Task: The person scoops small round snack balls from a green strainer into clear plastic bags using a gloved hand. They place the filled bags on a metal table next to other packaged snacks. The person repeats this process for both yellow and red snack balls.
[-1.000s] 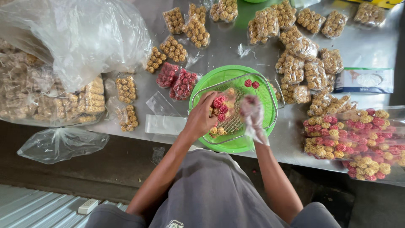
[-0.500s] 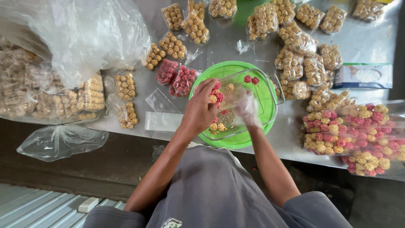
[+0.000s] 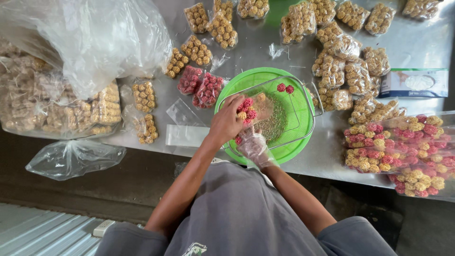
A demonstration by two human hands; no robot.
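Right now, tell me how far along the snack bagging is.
Done: many filled packets lie across the metal table. In hand: the left hand holds a small bag of red and yellow balls over the green basin; the right hand is plastic-gloved. Left: two red balls, empty flat bags.

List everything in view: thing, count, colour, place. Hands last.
Table: one, grey metal, across the top.
Basin: one, green, table's near edge, centre.
Wire basket: one, metal, inside the basin, two loose red balls at its far end.
Tan snack packets: many, far and right of the basin.
Red packets: two, left of the basin.
Mixed packets: a pile, red and yellow, right edge.
Big bag: one, clear plastic, top left.
Empty bags: a few, clear, flat beside the basin.
Box: one, white and teal, right.
Small bag: one, red and tan balls, held over the basket.
Left hand: bare, gripping the small bag.
Right hand: in a clear plastic glove, under it.
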